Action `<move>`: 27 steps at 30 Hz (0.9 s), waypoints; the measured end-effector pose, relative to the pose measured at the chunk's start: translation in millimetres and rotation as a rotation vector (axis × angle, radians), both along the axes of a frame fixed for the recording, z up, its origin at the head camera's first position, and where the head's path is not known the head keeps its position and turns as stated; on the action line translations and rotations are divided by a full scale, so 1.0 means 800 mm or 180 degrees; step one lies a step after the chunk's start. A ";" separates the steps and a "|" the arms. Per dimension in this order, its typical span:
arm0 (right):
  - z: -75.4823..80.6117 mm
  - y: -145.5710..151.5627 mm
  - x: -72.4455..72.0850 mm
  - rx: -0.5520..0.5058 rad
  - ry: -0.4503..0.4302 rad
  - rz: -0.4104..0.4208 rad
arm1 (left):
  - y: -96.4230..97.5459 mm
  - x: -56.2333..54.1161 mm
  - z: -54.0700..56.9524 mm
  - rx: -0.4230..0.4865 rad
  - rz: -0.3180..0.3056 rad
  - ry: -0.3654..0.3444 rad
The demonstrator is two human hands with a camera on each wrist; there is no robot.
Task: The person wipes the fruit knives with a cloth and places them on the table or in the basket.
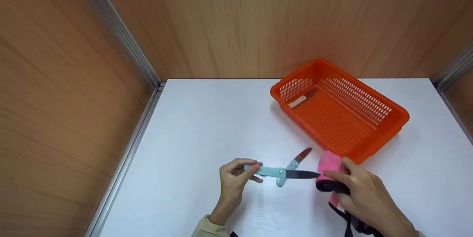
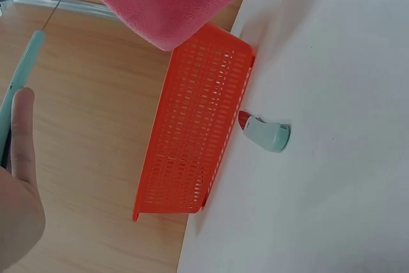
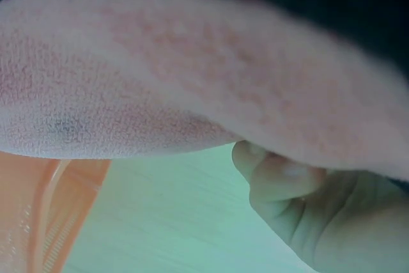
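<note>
My left hand (image 1: 231, 181) pinches the light-blue handle of a knife (image 1: 271, 172). Its dark blade points right, with the tip at the edge of a pink cloth (image 1: 328, 163); whether they touch I cannot tell. My right hand (image 1: 364, 192) grips this black-edged cloth, which is folded over. Fuzzy cloth (image 3: 128, 87) fills much of the right wrist view, above the curled fingers (image 3: 287, 180). Behind the held knife, a second light-blue-handled knife (image 1: 292, 167) with a reddish blade lies on the table; the held one partly covers it.
An orange perforated basket (image 1: 384, 144) stands at the table's back right, just beyond the cloth. Inside lies a cream-handled knife (image 1: 298, 101), its blade dark. Wooden panels (image 1: 244, 23) rise behind and left of the white table (image 1: 207, 119).
</note>
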State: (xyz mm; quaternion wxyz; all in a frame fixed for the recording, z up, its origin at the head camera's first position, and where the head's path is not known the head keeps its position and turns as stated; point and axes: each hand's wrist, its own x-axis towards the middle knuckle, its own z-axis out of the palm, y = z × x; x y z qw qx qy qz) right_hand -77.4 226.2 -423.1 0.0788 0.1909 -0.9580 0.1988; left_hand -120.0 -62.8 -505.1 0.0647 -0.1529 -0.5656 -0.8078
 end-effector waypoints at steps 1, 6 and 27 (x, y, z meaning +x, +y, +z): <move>0.000 0.000 0.000 0.0001 -0.0025 -0.0011 | 0.000 0.000 0.000 -0.0014 0.0006 -0.0021; 0.000 -0.001 0.000 -0.0008 -0.0119 -0.0066 | 0.002 0.001 0.004 -0.0103 0.0020 -0.0167; -0.002 -0.001 0.000 -0.0083 -0.0102 -0.0083 | -0.001 -0.001 0.006 -0.0221 -0.0296 -0.0518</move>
